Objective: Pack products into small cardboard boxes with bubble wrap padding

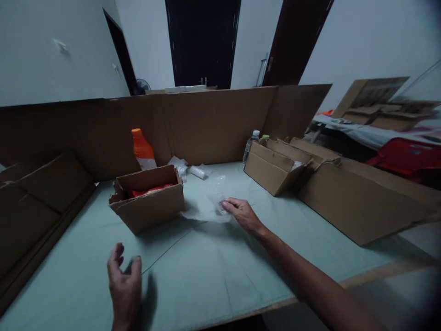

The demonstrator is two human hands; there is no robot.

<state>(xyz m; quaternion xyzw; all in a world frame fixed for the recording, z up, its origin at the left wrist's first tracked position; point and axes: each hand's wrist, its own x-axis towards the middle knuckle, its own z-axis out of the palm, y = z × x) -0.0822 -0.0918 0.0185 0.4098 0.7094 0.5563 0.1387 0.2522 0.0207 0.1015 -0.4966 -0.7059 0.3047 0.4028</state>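
Observation:
My right hand pinches a clear sheet of bubble wrap over the middle of the table. Part of the sheet stands up past my fingertips and part spreads to the left. My left hand is held above the table at the front left, thumb and fingers apart, with nothing in it. Beyond that hand sits an open cardboard box with something red inside; most of the contents are hidden by its walls. Behind the sheet lie a small bubble-wrapped bundle and another crumpled clear piece.
An orange-capped bottle stands behind the box. Cardboard boxes line the right side, with a clear bottle behind them. Tall cardboard panels wall off the back, and more cardboard stands at left. The table has a pale green cover.

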